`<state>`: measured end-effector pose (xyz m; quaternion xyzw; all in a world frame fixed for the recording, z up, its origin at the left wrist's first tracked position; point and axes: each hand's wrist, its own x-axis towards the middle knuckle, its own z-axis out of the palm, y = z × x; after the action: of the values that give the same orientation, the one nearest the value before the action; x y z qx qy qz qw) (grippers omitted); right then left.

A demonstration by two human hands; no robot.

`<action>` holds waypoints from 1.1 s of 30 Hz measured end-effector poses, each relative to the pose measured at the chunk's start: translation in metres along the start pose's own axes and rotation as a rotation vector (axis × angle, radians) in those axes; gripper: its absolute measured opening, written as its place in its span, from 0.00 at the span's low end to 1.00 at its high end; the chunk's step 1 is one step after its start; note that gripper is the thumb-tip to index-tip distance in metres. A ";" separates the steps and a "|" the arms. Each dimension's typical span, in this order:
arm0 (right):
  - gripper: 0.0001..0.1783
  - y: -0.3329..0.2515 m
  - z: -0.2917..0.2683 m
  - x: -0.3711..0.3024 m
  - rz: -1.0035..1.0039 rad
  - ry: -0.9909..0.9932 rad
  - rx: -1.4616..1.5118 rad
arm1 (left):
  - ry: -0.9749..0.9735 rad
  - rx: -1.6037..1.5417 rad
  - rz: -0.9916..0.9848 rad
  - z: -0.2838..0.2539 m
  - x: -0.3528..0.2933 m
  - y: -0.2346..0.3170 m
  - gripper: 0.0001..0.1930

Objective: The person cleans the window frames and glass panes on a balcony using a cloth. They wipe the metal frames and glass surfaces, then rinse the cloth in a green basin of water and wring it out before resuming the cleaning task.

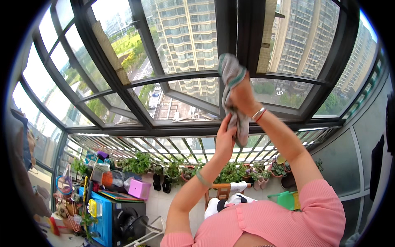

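A grey cloth (231, 71) with green stripes is stretched upward in front of the dark window frame post (228, 33). My right hand (243, 98) is wrapped round its upper part, and the bunched top of the cloth lies over or close to the post; whether it touches cannot be told. Lower down, my left hand (224, 140) is closed on the hanging end of the same cloth, just below the dark horizontal window rail (181, 128). Part of the cloth between the hands is hidden by my fingers.
Metal railings (142, 144) run below the windows, with potted plants (232, 171) along them. A wooden chair (222, 192) stands close below me, and a green stool (284, 199) is to the right. At left are a purple box (140, 189) and a blue cabinet (101, 218).
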<state>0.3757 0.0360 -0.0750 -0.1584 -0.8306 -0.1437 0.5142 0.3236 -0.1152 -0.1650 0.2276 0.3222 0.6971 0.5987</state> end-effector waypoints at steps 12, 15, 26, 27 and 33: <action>0.11 -0.013 0.044 0.042 -0.425 -0.284 -0.290 | 0.022 -0.207 0.084 0.040 0.007 0.013 0.35; 0.09 -0.040 0.077 0.053 -0.414 -0.222 -0.028 | 0.079 -0.202 0.183 0.009 0.010 0.021 0.36; 0.04 -0.144 0.172 0.134 -0.466 -0.220 -0.010 | 0.196 -0.129 0.478 -0.064 0.005 0.117 0.30; 0.04 -0.143 0.165 0.132 -0.436 -0.257 -0.028 | 0.195 -0.135 0.456 -0.062 0.002 0.114 0.30; 0.03 -0.062 0.083 0.052 -0.273 -0.215 -0.107 | 0.085 -0.125 0.182 -0.011 0.004 0.042 0.31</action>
<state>0.2613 0.0190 -0.0688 -0.0856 -0.8858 -0.2383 0.3889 0.2861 -0.1161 -0.1423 0.1883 0.2810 0.7766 0.5316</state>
